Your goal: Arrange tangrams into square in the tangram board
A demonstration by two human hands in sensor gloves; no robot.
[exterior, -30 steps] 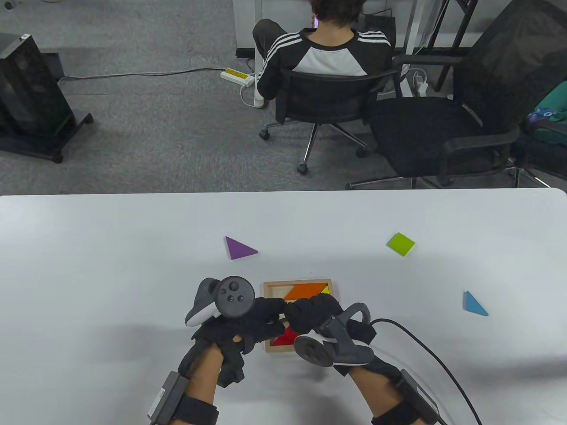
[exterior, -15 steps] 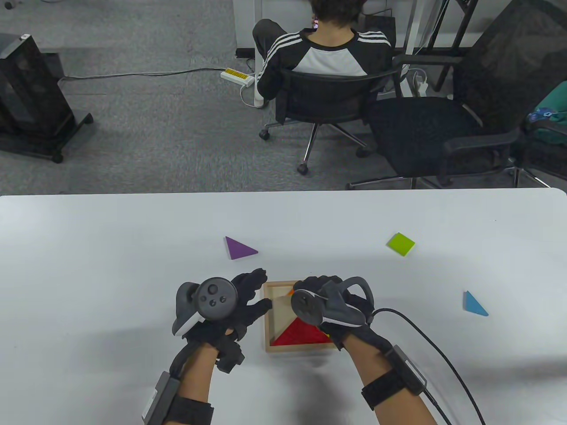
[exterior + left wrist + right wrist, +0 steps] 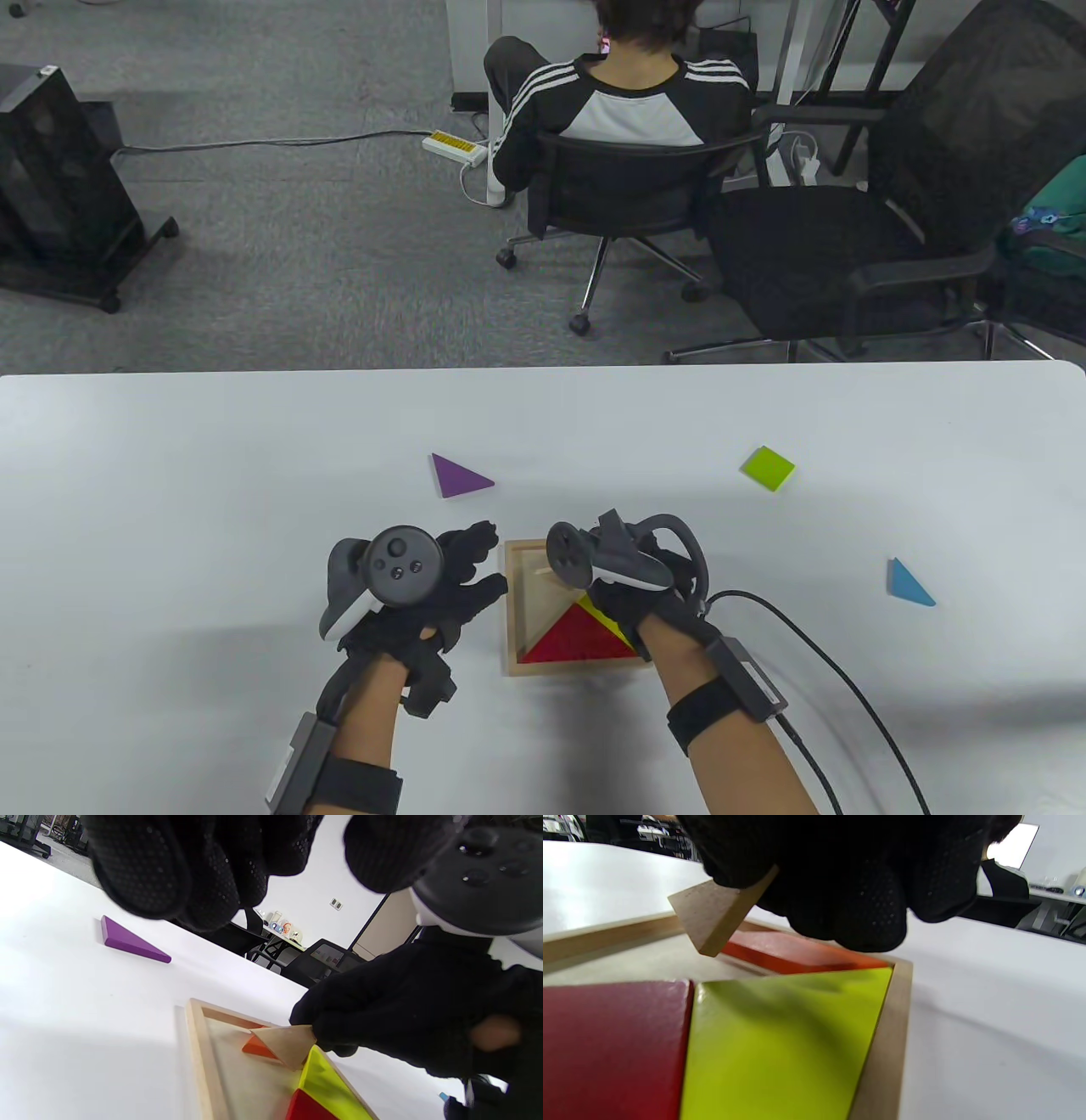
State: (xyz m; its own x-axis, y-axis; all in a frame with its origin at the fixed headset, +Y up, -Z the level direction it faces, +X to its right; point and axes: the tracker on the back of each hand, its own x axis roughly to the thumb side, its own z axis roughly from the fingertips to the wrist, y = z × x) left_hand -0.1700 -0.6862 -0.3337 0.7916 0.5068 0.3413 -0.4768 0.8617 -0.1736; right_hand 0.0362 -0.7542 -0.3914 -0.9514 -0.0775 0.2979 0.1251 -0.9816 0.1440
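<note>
The tangram board (image 3: 514, 624) sits at lower centre, red triangle (image 3: 577, 638) and yellow triangle (image 3: 612, 624) seated. A second ago both hands covered it; now the left hand (image 3: 441, 586) rests open beside it, while the right hand (image 3: 628, 586) pinches the orange piece (image 3: 283, 1046) tilted up, its unpainted underside showing, likely being flipped or refitted.

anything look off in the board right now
Yes: the right hand pinches an orange piece tipped up on edge over the board, bare wood underside showing, not lying flat like the red and yellow triangles.
</note>
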